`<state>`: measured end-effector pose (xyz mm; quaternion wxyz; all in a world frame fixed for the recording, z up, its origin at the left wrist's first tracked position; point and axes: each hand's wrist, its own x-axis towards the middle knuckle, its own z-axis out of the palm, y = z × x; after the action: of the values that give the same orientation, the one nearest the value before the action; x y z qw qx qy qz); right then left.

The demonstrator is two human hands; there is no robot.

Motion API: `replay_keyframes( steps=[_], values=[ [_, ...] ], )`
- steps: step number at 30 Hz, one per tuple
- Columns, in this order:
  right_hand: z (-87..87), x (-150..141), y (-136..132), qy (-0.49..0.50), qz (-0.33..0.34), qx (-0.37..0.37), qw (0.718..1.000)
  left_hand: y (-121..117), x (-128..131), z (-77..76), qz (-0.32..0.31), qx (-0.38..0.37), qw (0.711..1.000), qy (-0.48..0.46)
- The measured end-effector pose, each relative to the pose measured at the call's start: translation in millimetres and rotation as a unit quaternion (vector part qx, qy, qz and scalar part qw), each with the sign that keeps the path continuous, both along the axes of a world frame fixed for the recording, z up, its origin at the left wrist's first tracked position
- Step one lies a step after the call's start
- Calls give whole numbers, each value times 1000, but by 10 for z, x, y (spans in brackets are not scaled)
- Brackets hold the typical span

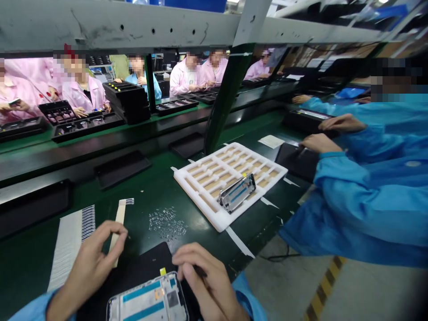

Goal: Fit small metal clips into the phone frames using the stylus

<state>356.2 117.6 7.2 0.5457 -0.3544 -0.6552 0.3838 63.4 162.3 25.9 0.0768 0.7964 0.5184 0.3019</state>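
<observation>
A phone frame (pixel 143 301) lay on a black mat (pixel 150 261) on the green bench (pixel 140 232). The right hand (pixel 209 281) curled at its upper corner, grip impossible to tell; the left hand (pixel 95 254) pinched thumb toward forefinger beside a cream strip (pixel 120 216), anything held too small to tell. Tiny pieces (pixel 167 223) lay scattered near a white foam tray (pixel 242 211)

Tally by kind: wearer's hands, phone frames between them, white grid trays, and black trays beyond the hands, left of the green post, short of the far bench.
Left hand, right hand: 2
Phone frame: 1
White grid tray: 1
Black trays: 3
Total: 7
</observation>
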Motion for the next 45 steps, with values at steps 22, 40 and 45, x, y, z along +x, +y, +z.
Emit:
replay_keyframes(
  steps=[22, 40, 45],
  values=[
    [-346, -115, 1, -364, 30, 185, 912, -946, 140, -344, -52, 88, 988, 116],
    [-259, -114, -47, -456, 15, 266, 849, -1082, 293, -681, -78, 104, 977, 171],
    [-341, -86, -178, -487, 12, 289, 824, -994, 325, -558, -86, 128, 971, 185]
  ],
)
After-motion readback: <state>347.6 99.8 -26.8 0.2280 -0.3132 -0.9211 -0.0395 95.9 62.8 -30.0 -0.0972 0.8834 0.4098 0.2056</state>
